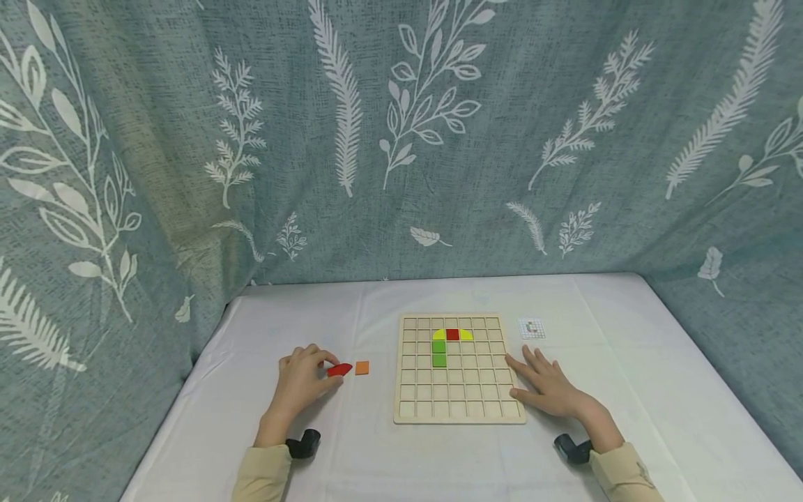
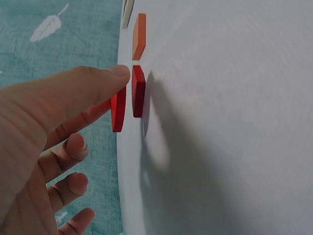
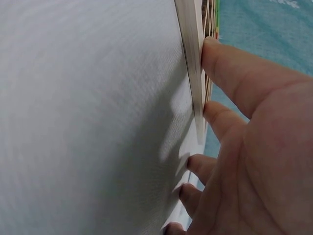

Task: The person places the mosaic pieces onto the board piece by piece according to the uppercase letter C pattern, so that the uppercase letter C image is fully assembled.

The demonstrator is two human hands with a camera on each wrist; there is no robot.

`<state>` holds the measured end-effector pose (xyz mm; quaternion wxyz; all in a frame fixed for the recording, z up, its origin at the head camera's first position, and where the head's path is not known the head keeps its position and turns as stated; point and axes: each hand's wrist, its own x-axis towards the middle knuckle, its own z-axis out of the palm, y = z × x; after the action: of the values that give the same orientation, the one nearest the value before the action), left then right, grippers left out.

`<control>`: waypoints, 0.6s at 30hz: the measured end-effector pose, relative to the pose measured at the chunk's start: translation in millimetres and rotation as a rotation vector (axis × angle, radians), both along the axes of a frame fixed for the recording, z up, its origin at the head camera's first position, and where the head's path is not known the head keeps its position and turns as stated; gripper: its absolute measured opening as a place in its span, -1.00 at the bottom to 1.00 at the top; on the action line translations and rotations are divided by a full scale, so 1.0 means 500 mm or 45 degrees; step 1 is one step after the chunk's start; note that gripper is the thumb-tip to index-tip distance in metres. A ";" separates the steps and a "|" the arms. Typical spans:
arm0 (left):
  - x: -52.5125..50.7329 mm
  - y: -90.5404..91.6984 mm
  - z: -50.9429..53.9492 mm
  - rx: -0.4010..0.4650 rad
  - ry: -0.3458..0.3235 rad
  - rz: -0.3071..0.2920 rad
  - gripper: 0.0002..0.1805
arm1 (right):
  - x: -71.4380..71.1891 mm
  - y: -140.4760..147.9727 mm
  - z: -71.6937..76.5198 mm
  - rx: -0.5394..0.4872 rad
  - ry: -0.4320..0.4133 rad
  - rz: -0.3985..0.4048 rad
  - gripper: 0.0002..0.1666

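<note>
Left fingers, nearly closed, pinch a red piece above the bench at the board's nine o'clock, right fingers spread on its three-o'clock edge: seemingly a pickup, next calling for carrying toward three o'clock.

1. Curtain: teal, printed all over with white leaf sprigs and fern fronds.
2. Tablecloth: plain white.
3. Grid board: pale wood, a squared pattern of thin lines.
4. Toward its twelve o'clock: red square tile, with yellow rounded tiles at that tile's three and nine.
5. Toward ten: green square tiles.
6. Off the board, at nine: orange square tile, bright red tile, darker-looking red tile.
7. Pattern card, at two: white, finely gridded, blurred coloured motif.
8. Sleeves: beige.
</note>
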<state>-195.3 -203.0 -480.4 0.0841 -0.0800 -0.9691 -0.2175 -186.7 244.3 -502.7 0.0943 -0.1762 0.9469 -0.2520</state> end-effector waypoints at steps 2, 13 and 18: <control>0.000 0.005 0.000 0.008 0.001 -0.010 -0.76 | 0.000 0.000 0.000 0.001 -0.002 -0.001 -0.21; 0.001 0.030 -0.002 0.027 -0.005 -0.100 -0.75 | -0.001 0.000 0.002 0.008 -0.019 -0.011 -0.20; 0.002 0.045 -0.003 0.042 0.004 -0.118 -0.75 | -0.001 -0.001 0.007 0.011 -0.027 -0.002 -0.21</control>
<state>-194.4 -180.5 -481.8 0.0766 -0.1238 -0.9606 -0.2369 -187.0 244.0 -499.4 0.1050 -0.1723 0.9471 -0.2497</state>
